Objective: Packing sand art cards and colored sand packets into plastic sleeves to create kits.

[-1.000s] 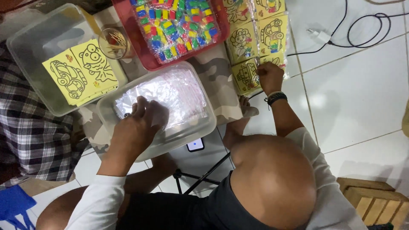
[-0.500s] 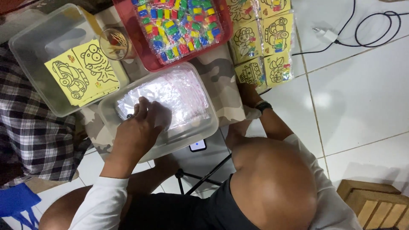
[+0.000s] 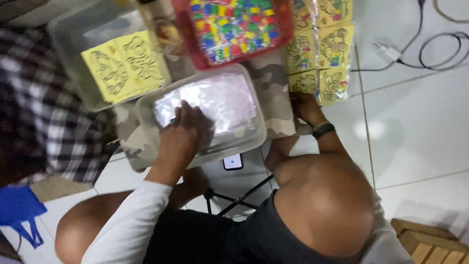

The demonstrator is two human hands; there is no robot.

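My left hand [image 3: 188, 124], in a white sleeve, lies flat with fingers spread on a pile of clear plastic bags [image 3: 220, 100] inside a clear plastic bin [image 3: 254, 137]. The bin sits on a camouflage cloth [image 3: 273, 88]. My right hand [image 3: 305, 105], with a dark watch on its wrist, rests at the cloth's right edge just below a row of yellow picture cards [image 3: 322, 80]. Its fingers touch or nearly touch the lowest card, and their grip is hidden.
A second clear bin [image 3: 68, 29] at the upper left holds yellow outline sheets [image 3: 122, 66]. A red tray [image 3: 288, 29] of small coloured pieces stands behind. A phone [image 3: 233, 161] on a tripod, cables and a charger [image 3: 391, 51], a wooden crate [image 3: 430, 239] and plaid cloth [image 3: 39, 112] surround me.
My right hand has drawn back from the yellow cards toward my body. My left hand stays on the bags in the bin. The view has shifted a little.
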